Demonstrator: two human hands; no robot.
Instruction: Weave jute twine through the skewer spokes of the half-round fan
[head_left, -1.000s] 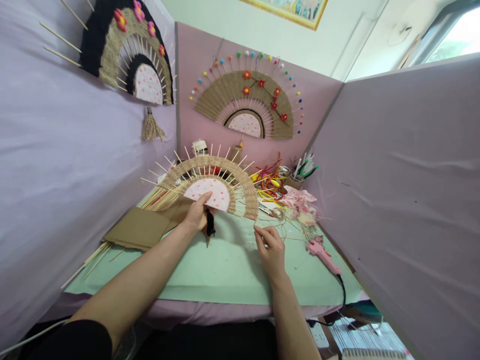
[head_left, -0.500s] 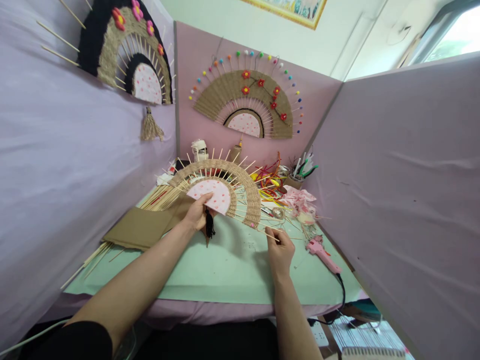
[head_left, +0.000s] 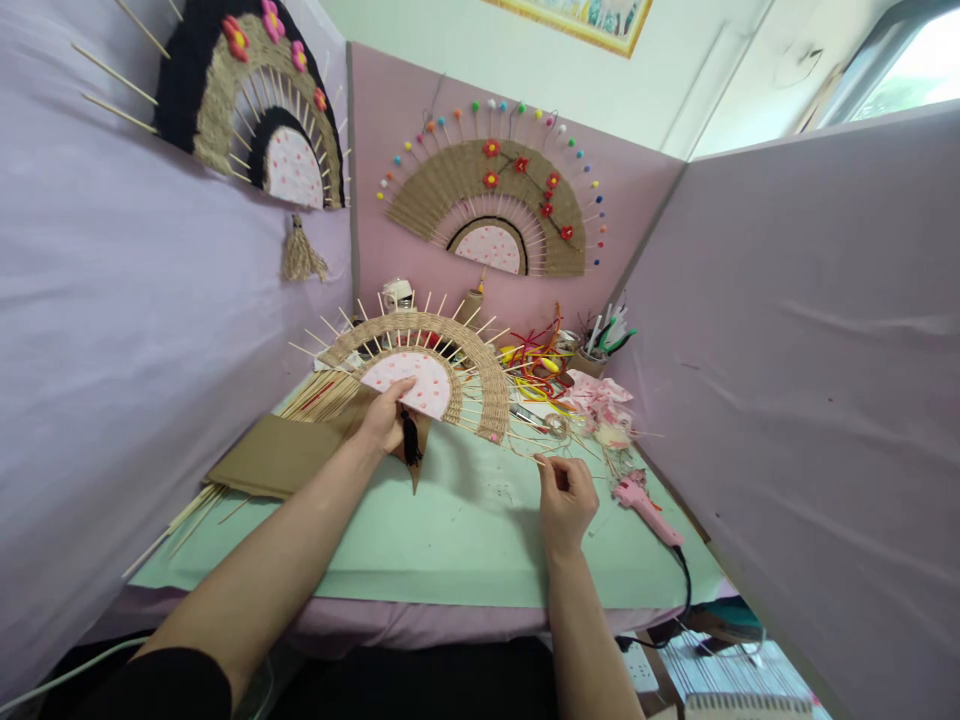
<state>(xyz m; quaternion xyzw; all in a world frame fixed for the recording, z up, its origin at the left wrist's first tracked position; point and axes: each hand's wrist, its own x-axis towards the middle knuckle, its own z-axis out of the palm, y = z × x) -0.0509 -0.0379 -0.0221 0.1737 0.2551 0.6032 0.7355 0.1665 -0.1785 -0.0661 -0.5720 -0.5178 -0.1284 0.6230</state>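
Note:
A half-round woven fan (head_left: 491, 385) with thin sticks spreading past its rim is held above the table. My left hand (head_left: 384, 418) is closed on its straight lower edge, the thumb over the white centre (head_left: 424, 390) with pink spots. Beneath that hand dangles a black tassel (head_left: 411, 440). My right hand (head_left: 568, 495) is off the fan's lower right corner, thumb and fingertips pinched on a thin tan strand (head_left: 525, 452) that runs to that corner. Whether this strand is twine or a stick end is hard to see.
Brown cardboard (head_left: 262, 455) and a bundle of sticks (head_left: 319, 392) lie at left. A pink glue gun (head_left: 649, 512) rests at right, its cord over the front edge. Behind are coloured pipe cleaners (head_left: 536, 362), pink fabric (head_left: 598, 395) and a tool pot (head_left: 589, 362). Finished fans (head_left: 427, 190) hang on the partitions.
The fan and my left hand have shifted slightly left and up. My right hand has moved a little right, away from the fan's corner, still pinched.

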